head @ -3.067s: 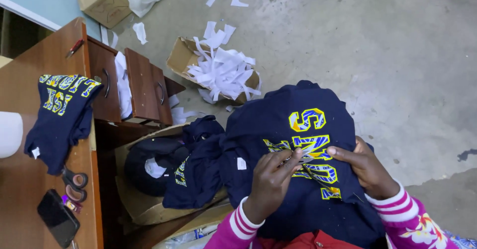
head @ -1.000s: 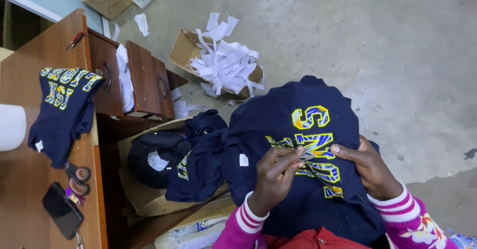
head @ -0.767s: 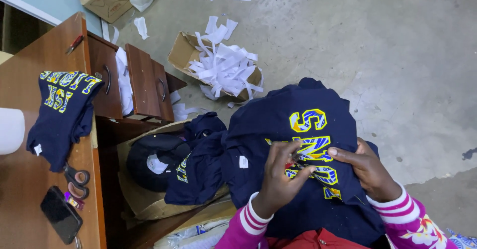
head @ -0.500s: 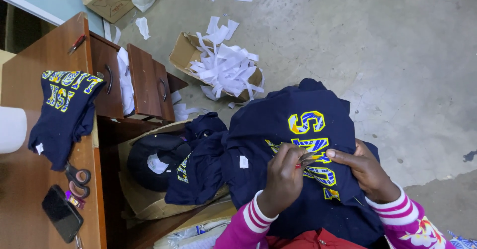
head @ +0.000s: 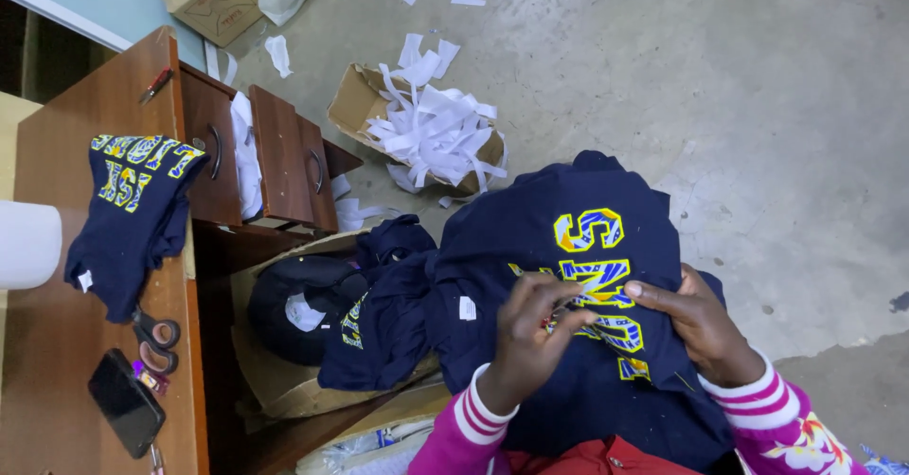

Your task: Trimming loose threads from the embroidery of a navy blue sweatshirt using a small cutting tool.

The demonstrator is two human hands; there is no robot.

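A navy shirt (head: 568, 342) (yellow-and-blue lettering facing up) lies draped over the person's lap, rumpled.

The left hand (head: 530, 338) hides part of the navy shirt (head: 568, 276) lettering. Left of the shirt, the white roll (head: 26, 244) on the worktop (head: 47, 361) is cut off.

- Shirt (head: 568, 295) on the lap at 6 o'clock; left hand (head: 530, 342) and right hand (head: 701, 328) rest on it, side by side.
- Garment pile (head: 383, 314) touches the shirt at its 9 o'clock, lying in an open box (head: 275, 390) on the floor.
- Counter (head: 57, 248) at 9 o'clock carries a folded shirt (head: 128, 215); scissors (head: 151, 338) and phone (head: 126, 402) lie at that shirt's 6 o'clock.
- Carton of paper strips (head: 426, 129) on the floor at 12 o'clock.
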